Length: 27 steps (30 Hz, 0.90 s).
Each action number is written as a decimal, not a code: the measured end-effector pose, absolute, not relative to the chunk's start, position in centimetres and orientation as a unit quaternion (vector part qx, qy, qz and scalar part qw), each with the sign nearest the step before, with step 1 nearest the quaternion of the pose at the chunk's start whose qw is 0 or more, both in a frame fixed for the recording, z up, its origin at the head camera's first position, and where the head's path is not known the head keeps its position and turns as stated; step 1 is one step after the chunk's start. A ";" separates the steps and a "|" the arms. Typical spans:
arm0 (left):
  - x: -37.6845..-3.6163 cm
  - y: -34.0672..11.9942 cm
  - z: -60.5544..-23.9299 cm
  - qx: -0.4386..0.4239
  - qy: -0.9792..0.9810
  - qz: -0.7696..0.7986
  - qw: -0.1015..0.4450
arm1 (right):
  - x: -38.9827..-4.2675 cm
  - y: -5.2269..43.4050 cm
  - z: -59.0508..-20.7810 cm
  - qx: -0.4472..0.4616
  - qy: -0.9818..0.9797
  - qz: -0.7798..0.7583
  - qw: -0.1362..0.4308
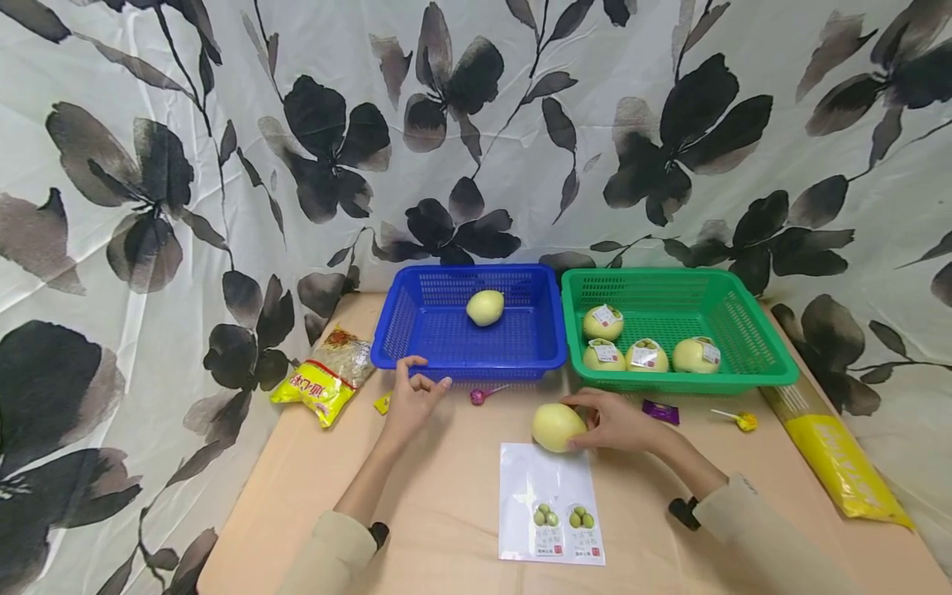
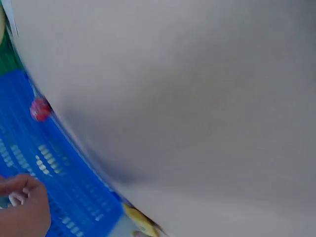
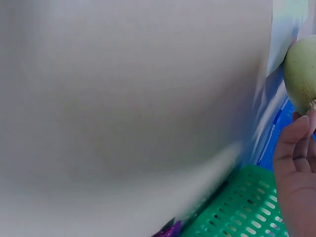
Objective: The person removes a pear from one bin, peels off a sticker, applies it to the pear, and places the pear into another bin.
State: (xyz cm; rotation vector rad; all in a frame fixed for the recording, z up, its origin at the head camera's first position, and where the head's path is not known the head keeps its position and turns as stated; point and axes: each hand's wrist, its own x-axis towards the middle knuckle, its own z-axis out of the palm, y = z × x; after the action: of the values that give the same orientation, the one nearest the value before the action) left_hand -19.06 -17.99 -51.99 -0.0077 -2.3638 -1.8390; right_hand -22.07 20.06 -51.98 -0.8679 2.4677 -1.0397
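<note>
Head view, blue basket (image 1: 468, 347): holds 1 bare yellow-green fruit (image 1: 485, 307) near its back wall.
Head view, green basket (image 1: 751, 347): holds 3 labelled fruits in a front row and 1 more (image 1: 602, 322) behind them on the left.
Head view, right hand (image 1: 617, 421): fingers curled round a bare fruit (image 1: 556, 426) on the table, just at the top edge of the sticker sheet (image 1: 549, 504), in front of the green basket.
Head view, left hand (image 1: 411, 398): empty, fingers loosely bent, resting on the table just before the blue basket's front rim.
Head view, table (image 1: 439, 512): snack bag (image 1: 325, 376) at left, pink lollipop (image 1: 479, 395), purple wrapper (image 1: 660, 411), yellow lollipop (image 1: 742, 421), long yellow packet (image 1: 836, 454) at right.
Left wrist view: mostly blurred pale surface; blue basket mesh (image 2: 54, 168), a red blob (image 2: 39, 109), fingertips (image 2: 22, 205) cut off at the lower left.
Right wrist view: mostly blur; the fruit (image 3: 302, 74) cut off at the right edge, fingers (image 3: 296, 168) below it, green mesh (image 3: 242, 210) underneath.
</note>
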 end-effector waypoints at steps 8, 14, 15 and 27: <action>-17.8 -14.9 -52.7 -0.158 -0.862 -0.470 -0.104 | -22.0 19.7 -51.8 -0.300 0.870 -0.357 0.161; -17.1 -12.4 -53.8 -0.190 -0.869 -0.431 -0.150 | -21.8 19.8 -51.6 -0.295 0.870 -0.359 0.166; -17.0 -12.0 -53.9 -0.192 -0.874 -0.420 -0.149 | -21.8 19.8 -51.6 -0.296 0.869 -0.360 0.165; -16.4 -9.9 -54.4 -0.181 -0.914 -0.344 -0.112 | -21.5 19.6 -51.0 -0.295 0.871 -0.367 0.142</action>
State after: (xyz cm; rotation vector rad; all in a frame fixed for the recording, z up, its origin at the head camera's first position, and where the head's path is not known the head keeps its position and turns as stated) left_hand -16.38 -9.92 -54.44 -0.6135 -3.0975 -1.1660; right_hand -21.54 19.64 -50.99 -0.8511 2.5121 -1.0592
